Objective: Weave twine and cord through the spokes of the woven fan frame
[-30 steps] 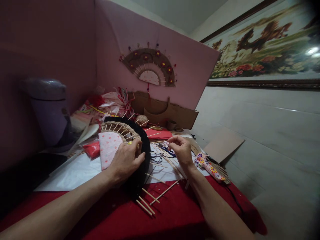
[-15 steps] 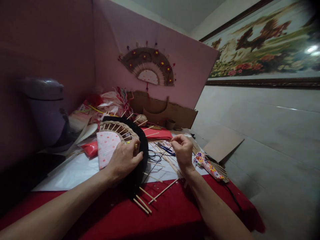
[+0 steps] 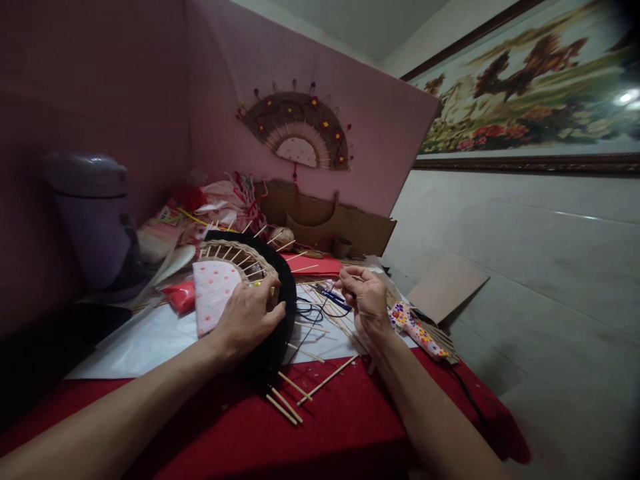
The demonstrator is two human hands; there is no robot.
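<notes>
A fan-shaped craft piece (image 3: 217, 293) stands tilted on the table, with a dotted white centre, a woven tan band, a wide black outer band (image 3: 286, 287) and thin wooden sticks poking out around the rim. My left hand (image 3: 250, 313) grips it near the black band, thumb in front and fingertips partly hidden behind. To the right, my right hand (image 3: 364, 293) is raised with thumb and fingers pinched together on a black cord (image 3: 327, 303). The cord slants down toward the lower part of the fan and also lies in loops beside it.
Blue-handled pliers (image 3: 334, 297) and loose sticks lie on white paper between the hands. Red paper (image 3: 313, 265) and a twine ball (image 3: 283, 239) sit behind. A flowered fabric piece (image 3: 417, 331) is at right. A finished fan (image 3: 300, 130) hangs on the pink board.
My right hand has turned slightly, and its fingers show more from the side. The left hand stays on the fan in the same place.
</notes>
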